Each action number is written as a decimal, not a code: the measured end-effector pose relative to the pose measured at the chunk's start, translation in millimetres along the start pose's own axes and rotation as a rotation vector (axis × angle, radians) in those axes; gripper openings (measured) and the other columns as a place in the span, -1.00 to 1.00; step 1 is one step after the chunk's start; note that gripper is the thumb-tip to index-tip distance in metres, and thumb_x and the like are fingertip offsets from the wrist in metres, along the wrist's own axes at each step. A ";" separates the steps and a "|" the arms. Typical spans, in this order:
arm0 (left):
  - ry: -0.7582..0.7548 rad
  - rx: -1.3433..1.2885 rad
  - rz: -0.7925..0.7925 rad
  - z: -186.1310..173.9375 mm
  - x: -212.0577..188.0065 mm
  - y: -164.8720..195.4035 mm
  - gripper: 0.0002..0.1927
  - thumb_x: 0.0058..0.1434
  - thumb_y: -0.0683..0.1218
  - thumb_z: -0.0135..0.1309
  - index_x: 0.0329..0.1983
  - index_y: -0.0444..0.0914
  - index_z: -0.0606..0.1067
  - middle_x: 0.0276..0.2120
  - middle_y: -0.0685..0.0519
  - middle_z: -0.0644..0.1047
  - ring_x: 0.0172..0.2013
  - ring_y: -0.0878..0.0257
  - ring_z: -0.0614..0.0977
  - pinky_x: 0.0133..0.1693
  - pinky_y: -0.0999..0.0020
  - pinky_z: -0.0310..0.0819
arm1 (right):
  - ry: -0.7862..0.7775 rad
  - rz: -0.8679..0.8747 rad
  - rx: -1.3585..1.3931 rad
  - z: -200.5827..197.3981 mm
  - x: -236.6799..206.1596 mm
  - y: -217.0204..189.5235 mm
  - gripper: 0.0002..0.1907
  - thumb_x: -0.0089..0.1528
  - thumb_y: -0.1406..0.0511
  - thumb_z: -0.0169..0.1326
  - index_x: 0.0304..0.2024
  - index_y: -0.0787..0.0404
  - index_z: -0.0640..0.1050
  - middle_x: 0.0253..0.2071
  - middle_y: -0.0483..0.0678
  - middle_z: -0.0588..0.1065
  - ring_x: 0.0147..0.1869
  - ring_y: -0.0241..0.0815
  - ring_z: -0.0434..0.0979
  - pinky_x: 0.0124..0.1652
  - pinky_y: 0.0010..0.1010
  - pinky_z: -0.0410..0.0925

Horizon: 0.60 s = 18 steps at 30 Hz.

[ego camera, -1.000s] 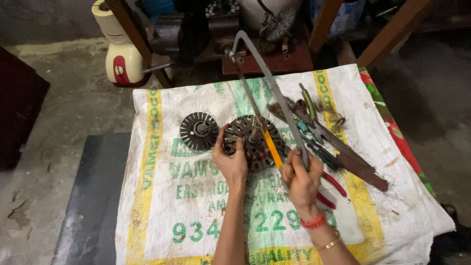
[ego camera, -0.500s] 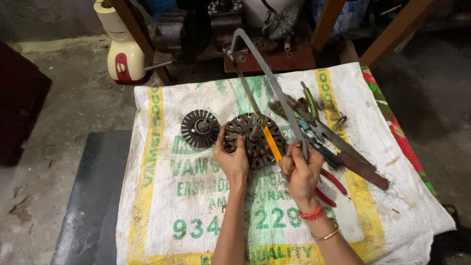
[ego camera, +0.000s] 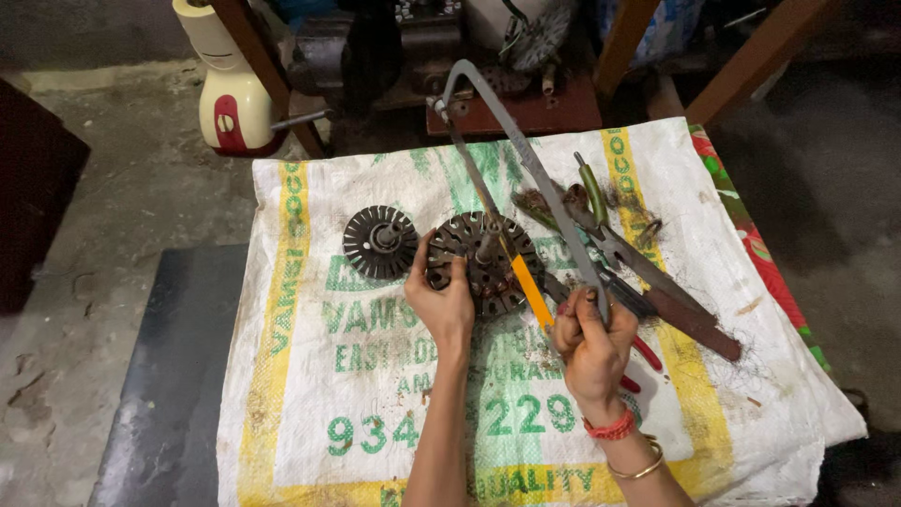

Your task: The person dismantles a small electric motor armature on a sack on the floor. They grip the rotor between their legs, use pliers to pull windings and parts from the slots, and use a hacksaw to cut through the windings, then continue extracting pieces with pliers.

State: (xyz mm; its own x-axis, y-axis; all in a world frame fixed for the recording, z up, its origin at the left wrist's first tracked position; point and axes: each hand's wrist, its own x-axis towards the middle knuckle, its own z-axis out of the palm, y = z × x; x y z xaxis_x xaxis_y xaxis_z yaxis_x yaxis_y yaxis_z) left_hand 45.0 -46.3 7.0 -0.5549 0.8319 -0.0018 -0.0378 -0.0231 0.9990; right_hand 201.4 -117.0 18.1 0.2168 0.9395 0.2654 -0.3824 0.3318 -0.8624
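My left hand [ego camera: 441,302] grips the near left rim of a rusty round motor rotor [ego camera: 488,263] lying on a white woven sack [ego camera: 310,376]. My right hand [ego camera: 589,343] is closed on the handle end of a grey hacksaw [ego camera: 511,141]. The saw's frame slants up and away to the left, and its blade crosses the rotor's middle. An orange-handled tool [ego camera: 530,291] lies against the rotor's right side. A smaller dark finned disc [ego camera: 379,241] rests to the left of the rotor, apart from my hands.
Pliers with red grips [ego camera: 638,347], shears and a flat rusty blade [ego camera: 690,319] lie to the right on the sack. A cream and red mixer base [ego camera: 230,103] stands on the floor at the far left. Wooden legs [ego camera: 263,66] and machine parts crowd the far edge.
The view has shifted slightly. Both hands keep their hold, and the saw sits at nearly the same angle across the rotor.
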 end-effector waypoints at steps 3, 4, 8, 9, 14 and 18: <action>0.011 0.001 0.057 -1.2 -0.4 -0.9 -0.43 0.10 -0.31 0.15 0.24 -0.23 0.52 -0.16 -0.09 0.67 -0.23 0.20 0.67 -0.06 0.25 0.56 | 0.030 0.070 0.037 0.8 3.7 -6.1 -0.67 0.47 0.25 -0.16 -0.40 0.22 0.35 -0.69 -0.28 0.09 -0.65 -0.48 -0.04 -0.62 -0.51 -0.11; 0.010 0.009 0.087 -1.4 -0.4 -1.3 -0.44 0.10 -0.31 0.16 0.23 -0.24 0.52 -0.16 -0.09 0.67 -0.21 0.20 0.67 -0.03 0.26 0.54 | 0.010 0.043 0.012 -0.4 8.5 -8.7 -0.67 0.46 0.26 -0.15 -0.40 0.23 0.36 -0.69 -0.27 0.10 -0.67 -0.46 -0.01 -0.64 -0.50 -0.09; 0.010 0.004 0.098 -2.1 -0.3 -3.3 -0.42 0.09 -0.31 0.15 0.24 -0.23 0.50 -0.12 -0.08 0.67 -0.18 0.20 0.69 0.01 0.29 0.55 | 0.030 0.067 -0.101 -18.8 35.9 -24.8 -0.71 0.43 0.27 -0.12 -0.39 0.24 0.38 -0.69 -0.25 0.15 -0.68 -0.41 0.04 -0.65 -0.45 -0.05; 0.007 -0.007 0.111 -1.6 -0.7 -3.9 -0.43 0.10 -0.31 0.16 0.24 -0.24 0.50 -0.12 -0.08 0.67 -0.17 0.21 0.69 0.01 0.29 0.55 | 0.061 0.104 -0.132 -26.6 44.1 -29.3 -0.72 0.43 0.27 -0.12 -0.38 0.24 0.38 -0.68 -0.25 0.15 -0.68 -0.41 0.05 -0.65 -0.45 -0.05; 0.001 -0.054 0.109 -1.4 0.0 -6.6 -0.46 0.12 -0.32 0.15 0.22 -0.26 0.52 -0.17 -0.10 0.68 -0.18 0.21 0.68 -0.02 0.29 0.55 | 0.055 0.202 0.015 -64.7 95.4 -33.2 -0.68 0.48 0.19 -0.15 -0.35 0.19 0.36 -0.67 -0.28 0.06 -0.67 -0.41 -0.04 -0.63 -0.48 -0.09; -0.005 -0.067 0.122 -1.8 4.1 -8.8 -0.45 0.10 -0.32 0.16 0.22 -0.25 0.51 -0.14 -0.07 0.67 -0.16 0.23 0.69 -0.02 0.32 0.55 | 0.105 0.315 -0.006 -109.4 113.9 -37.4 -0.70 0.49 0.17 -0.14 -0.31 0.15 0.38 -0.62 -0.29 0.02 -0.62 -0.42 -0.06 -0.59 -0.50 -0.10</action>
State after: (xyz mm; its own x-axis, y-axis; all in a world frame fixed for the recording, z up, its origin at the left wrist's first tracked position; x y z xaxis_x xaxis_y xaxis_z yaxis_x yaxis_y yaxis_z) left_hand 41.6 -43.7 -1.9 -0.5546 0.8234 0.1203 -0.0255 -0.1614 0.9866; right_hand 338.6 -31.8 33.4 0.1804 0.9817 -0.0605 -0.4403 0.0255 -0.8975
